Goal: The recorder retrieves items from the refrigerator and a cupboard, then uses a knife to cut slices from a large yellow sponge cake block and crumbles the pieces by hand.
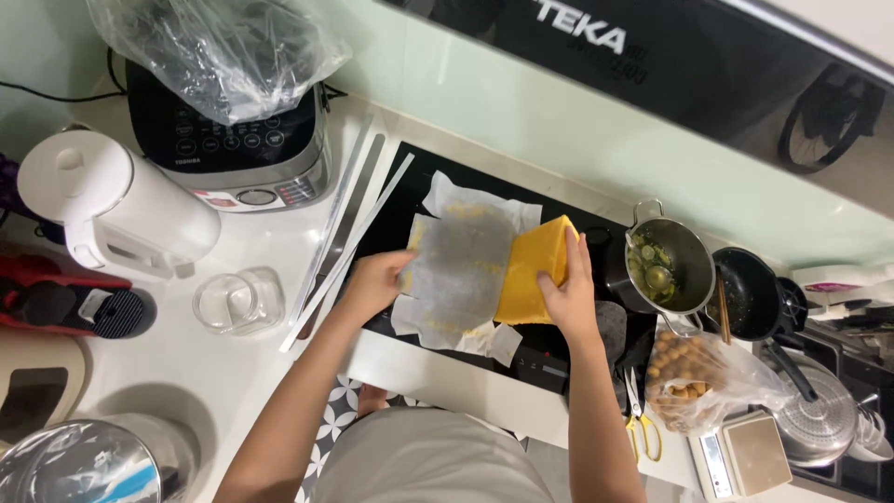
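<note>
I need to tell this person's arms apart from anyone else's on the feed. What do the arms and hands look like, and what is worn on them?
Both forearms are bare from the elbow down: no sleeves in view, no gloves. The left hand and right hand show no watch, bracelet or ring that can be made out. Below the arms, a light grey garment covers the body.

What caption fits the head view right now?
Both hands, left hand and right hand, hold a yellow cake block in baking paper over the black cooktop.
</note>
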